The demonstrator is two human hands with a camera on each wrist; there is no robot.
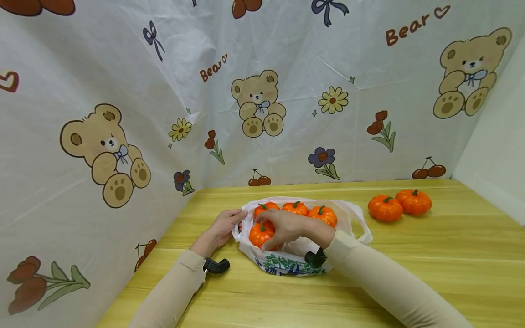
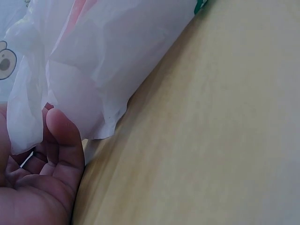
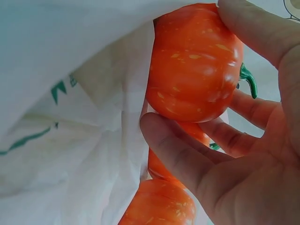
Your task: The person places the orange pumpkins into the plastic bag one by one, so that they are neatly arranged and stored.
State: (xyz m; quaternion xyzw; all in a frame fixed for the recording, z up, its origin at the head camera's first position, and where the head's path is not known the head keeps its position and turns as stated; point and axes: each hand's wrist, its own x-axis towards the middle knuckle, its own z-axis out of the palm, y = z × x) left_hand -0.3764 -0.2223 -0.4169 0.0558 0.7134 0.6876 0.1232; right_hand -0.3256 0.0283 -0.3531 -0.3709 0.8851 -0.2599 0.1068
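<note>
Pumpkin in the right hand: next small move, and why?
I'd probably lower the pumpkin slightly and loosen the right hand: it appears within the plastic bag's opening, near three other pumpkins, and the left hand grips the bag's handle, which should help steady it.

We've got orange pumpkins (image 3: 194, 65) flecked yellow, green stems (image 3: 251, 82), a white bag (image 1: 289, 263) printed green and blue, yellowish wood-grain bench (image 1: 451, 255), plus white bear-and-flower cloth (image 1: 295, 59).
</note>
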